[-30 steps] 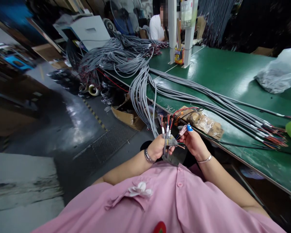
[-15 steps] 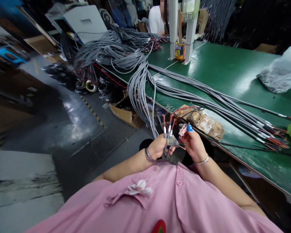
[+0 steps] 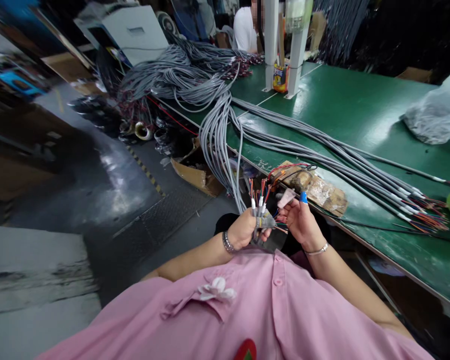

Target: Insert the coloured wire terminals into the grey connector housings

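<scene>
My left hand is wrapped round several grey cables whose white-banded ends point up, with bare coloured wires fanning out. Grey material covers a finger of that hand. Just to the right, my right hand has a blue-wrapped thumb raised and its other fingers curled beside thin wires that stick out sideways from the left hand. A small pink object rests at the right fingertips; what it is, I cannot make out. The held cables run close to a hanging grey bundle.
On the green table lie long grey cables, a wrapped wooden block and a plastic bag. A large cable heap is at the back left. A person sits beyond the white posts. An open carton stands below.
My right hand has shifted slightly right, its thumb now apart from the pink object, which has turned. My left hand still grips the cables. The view has shifted slightly.
</scene>
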